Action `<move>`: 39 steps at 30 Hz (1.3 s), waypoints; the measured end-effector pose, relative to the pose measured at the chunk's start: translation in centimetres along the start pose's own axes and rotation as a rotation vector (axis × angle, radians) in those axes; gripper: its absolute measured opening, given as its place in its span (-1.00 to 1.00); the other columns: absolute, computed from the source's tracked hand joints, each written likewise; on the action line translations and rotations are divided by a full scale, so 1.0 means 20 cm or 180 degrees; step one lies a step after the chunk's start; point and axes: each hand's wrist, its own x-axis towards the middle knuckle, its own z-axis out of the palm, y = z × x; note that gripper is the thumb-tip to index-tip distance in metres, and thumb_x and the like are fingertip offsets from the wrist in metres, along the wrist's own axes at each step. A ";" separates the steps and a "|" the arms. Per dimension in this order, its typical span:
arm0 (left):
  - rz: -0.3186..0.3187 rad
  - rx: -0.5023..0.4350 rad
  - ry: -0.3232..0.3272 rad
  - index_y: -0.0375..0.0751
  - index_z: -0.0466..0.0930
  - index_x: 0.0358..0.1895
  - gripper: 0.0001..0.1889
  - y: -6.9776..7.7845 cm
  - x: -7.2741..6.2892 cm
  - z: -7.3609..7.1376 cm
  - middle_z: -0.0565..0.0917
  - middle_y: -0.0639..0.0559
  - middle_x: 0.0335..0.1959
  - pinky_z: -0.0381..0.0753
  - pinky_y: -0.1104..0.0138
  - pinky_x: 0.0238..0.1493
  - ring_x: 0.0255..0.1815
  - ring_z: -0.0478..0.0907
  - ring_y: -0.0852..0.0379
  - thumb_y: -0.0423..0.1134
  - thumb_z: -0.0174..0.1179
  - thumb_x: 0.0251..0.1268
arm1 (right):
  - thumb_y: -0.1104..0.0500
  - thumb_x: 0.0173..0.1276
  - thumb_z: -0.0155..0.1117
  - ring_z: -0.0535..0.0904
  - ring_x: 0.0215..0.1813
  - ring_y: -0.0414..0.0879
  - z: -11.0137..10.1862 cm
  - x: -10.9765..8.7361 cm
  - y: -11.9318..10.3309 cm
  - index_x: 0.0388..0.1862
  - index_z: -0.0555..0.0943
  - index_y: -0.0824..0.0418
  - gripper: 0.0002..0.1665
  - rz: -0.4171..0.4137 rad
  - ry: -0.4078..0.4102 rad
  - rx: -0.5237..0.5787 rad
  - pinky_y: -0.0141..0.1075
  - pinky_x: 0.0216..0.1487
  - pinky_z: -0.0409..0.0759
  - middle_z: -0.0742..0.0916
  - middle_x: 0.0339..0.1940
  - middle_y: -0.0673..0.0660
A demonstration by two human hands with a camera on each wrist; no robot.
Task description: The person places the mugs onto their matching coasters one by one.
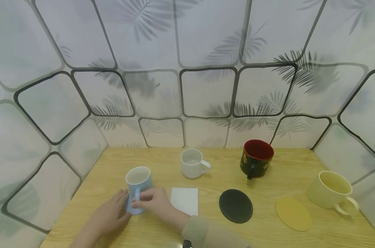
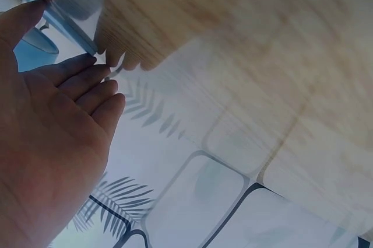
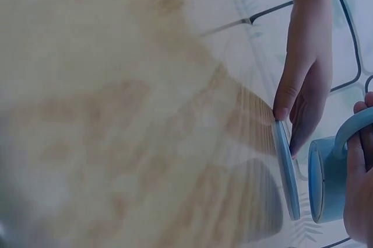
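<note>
A light blue mug (image 1: 143,185) stands at the left of the wooden table in the head view. My right hand (image 1: 159,203) holds it by its handle. Below it lies a blue coaster (image 1: 134,208), seen edge-on in the right wrist view, where a narrow gap separates it from the mug's base. My left hand (image 1: 108,213) is beside the coaster, with its thumb and fingertips touching the rim on either side. In the left wrist view its fingers (image 2: 81,81) are fairly straight, and part of the mug (image 2: 35,49) appears behind the thumb.
A white mug (image 1: 190,167) stands behind a square white coaster (image 1: 184,199). Farther right are a black mug with a red inside (image 1: 252,165), a round black coaster (image 1: 236,206), a yellow mug (image 1: 325,193) and a round yellow coaster (image 1: 293,214). Patterned cloth (image 1: 206,93) surrounds the table.
</note>
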 end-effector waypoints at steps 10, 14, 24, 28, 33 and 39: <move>0.0083 -0.0016 0.0140 -0.35 0.52 0.44 -0.29 0.00 -0.01 0.01 0.54 -0.40 0.46 0.58 -0.26 0.39 0.47 0.50 -0.43 0.01 0.42 0.35 | 0.33 0.28 0.57 0.74 -0.10 -0.48 0.04 -0.02 0.00 -0.14 0.83 0.36 -0.82 0.0009 0.0005 0.0104 -0.56 0.13 0.65 0.88 -0.13 0.28; 0.0091 -0.0004 0.0180 -0.34 0.53 0.42 -0.32 0.00 -0.01 0.01 0.54 -0.41 0.45 0.60 -0.26 0.37 0.45 0.51 -0.43 0.02 0.40 0.37 | 0.32 0.27 0.57 0.72 -0.13 -0.52 0.05 -0.02 0.01 -0.13 0.82 0.39 -0.79 -0.0017 -0.0011 0.0109 -0.58 0.10 0.64 0.87 -0.13 0.29; 0.0089 0.0000 0.0245 -0.29 0.58 0.32 -0.42 0.00 -0.01 0.01 0.56 -0.42 0.42 0.64 -0.26 0.32 0.42 0.54 -0.43 0.00 0.38 0.39 | 0.24 0.31 0.56 0.73 -0.05 -0.48 0.05 -0.02 0.04 -0.10 0.82 0.36 -0.76 0.0023 -0.0114 0.0091 -0.56 0.17 0.62 0.89 -0.11 0.20; 0.0134 0.0016 0.0290 -0.32 0.57 0.35 -0.41 0.00 -0.01 0.01 0.55 -0.41 0.44 0.65 -0.23 0.33 0.41 0.56 -0.41 0.02 0.35 0.44 | 0.24 0.31 0.57 0.72 -0.07 -0.50 0.06 -0.02 0.05 -0.12 0.83 0.34 -0.78 0.0003 -0.0099 0.0075 -0.56 0.14 0.62 0.89 -0.12 0.20; 0.0145 0.0018 0.0303 -0.31 0.55 0.38 -0.36 -0.01 0.00 0.01 0.55 -0.36 0.46 0.68 -0.20 0.30 0.35 0.62 -0.37 -0.01 0.42 0.36 | 0.22 0.30 0.58 0.68 -0.08 -0.52 0.09 -0.03 0.06 -0.13 0.84 0.29 -0.78 0.0052 -0.0065 0.0012 -0.56 0.10 0.61 0.90 -0.12 0.17; 0.0119 0.0032 0.0276 -0.28 0.59 0.31 -0.41 -0.01 0.00 0.01 0.61 -0.29 0.41 0.69 -0.18 0.30 0.33 0.65 -0.31 -0.05 0.44 0.31 | 0.23 0.29 0.59 0.65 -0.11 -0.52 0.11 -0.04 0.05 -0.19 0.85 0.28 -0.83 0.0036 -0.0023 -0.0116 -0.55 0.05 0.60 0.91 -0.18 0.15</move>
